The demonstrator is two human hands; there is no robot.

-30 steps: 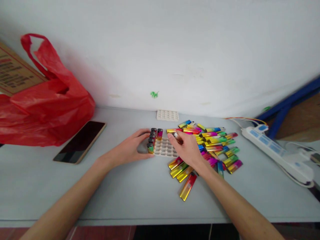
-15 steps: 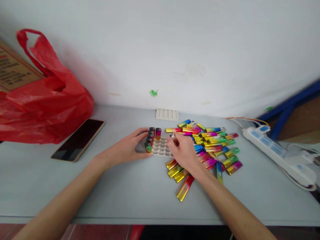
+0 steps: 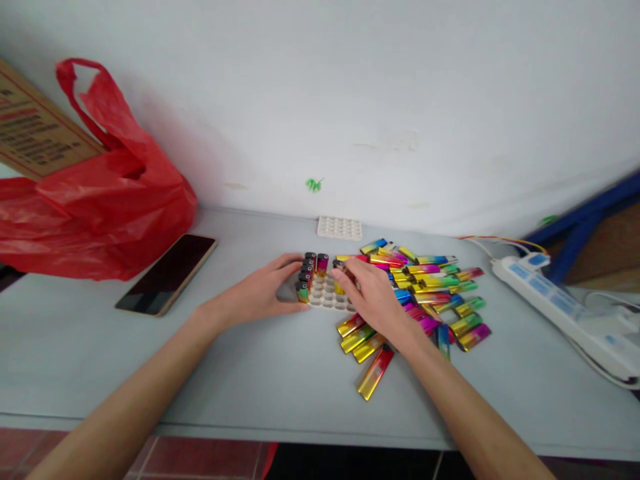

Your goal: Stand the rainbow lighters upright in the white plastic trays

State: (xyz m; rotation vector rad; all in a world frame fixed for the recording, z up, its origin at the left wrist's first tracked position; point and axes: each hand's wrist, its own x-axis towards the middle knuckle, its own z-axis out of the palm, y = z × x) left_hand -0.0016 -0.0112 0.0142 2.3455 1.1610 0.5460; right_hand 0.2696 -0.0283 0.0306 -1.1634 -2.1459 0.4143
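A white tray with round holes (image 3: 327, 293) lies on the grey table. Several upright lighters (image 3: 306, 275) line its left side, and a magenta-red lighter (image 3: 322, 265) stands beside them at the back. My left hand (image 3: 265, 288) is at the tray's left edge, thumb and fingers apart around the row. Over the tray's right part, my right hand (image 3: 369, 288) pinches a yellow lighter (image 3: 339, 277) with a black top, held upright. Right of the tray, many shiny coloured lighters (image 3: 430, 280) lie in a loose pile, partly behind my right hand.
A second white tray (image 3: 339, 228) lies near the wall. To the left are a phone (image 3: 167, 275), a red plastic bag (image 3: 125, 200) and a cardboard box (image 3: 40, 127). At the right are a white power strip (image 3: 560, 307) and a blue frame (image 3: 590, 213).
My right hand has brought its lighter upright over the tray, slightly left relative to the tray. The whole view has shifted a little; my left hand keeps its place by the row.
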